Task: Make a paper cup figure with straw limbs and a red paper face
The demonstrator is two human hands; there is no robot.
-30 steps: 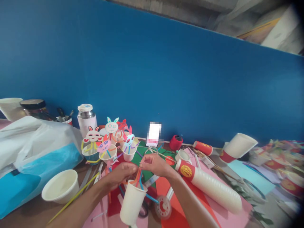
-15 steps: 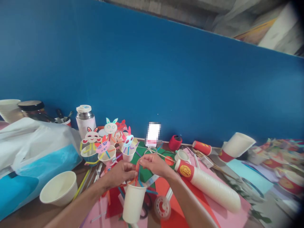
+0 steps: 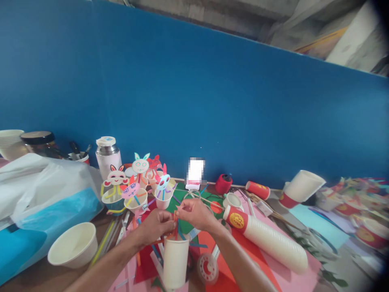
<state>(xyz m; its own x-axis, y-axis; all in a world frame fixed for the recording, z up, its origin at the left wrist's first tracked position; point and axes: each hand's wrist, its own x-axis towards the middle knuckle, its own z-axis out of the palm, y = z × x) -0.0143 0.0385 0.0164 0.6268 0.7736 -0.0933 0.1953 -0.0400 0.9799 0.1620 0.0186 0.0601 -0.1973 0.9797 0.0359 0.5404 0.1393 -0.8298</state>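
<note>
A white paper cup (image 3: 175,263) stands nearly upright in front of me, with an orange paper strip (image 3: 176,232) and a blue strip (image 3: 181,235) rising from its rim. My left hand (image 3: 159,224) is closed, its thumb and finger pinching the orange strip just above the cup. From the right, my right hand (image 3: 193,213) pinches at that strip's upper end; its fingertips partly hide what they grip. Behind my left hand, several paper cups (image 3: 164,198) bear animal-face cutouts with strip arms, among them a white rabbit face (image 3: 141,165).
A stack of cups (image 3: 270,239) lies on its side at right. A tape dispenser (image 3: 208,268) rests on red and pink paper near the cup. An empty bowl (image 3: 73,245), plastic bag (image 3: 54,198) and thermos (image 3: 107,158) are at left. The blue partition (image 3: 212,101) bounds the back.
The cup has shifted slightly right and now looks more upright. My right fingers have turned and curled at the orange strip's top, while my left hand keeps its pinch.
</note>
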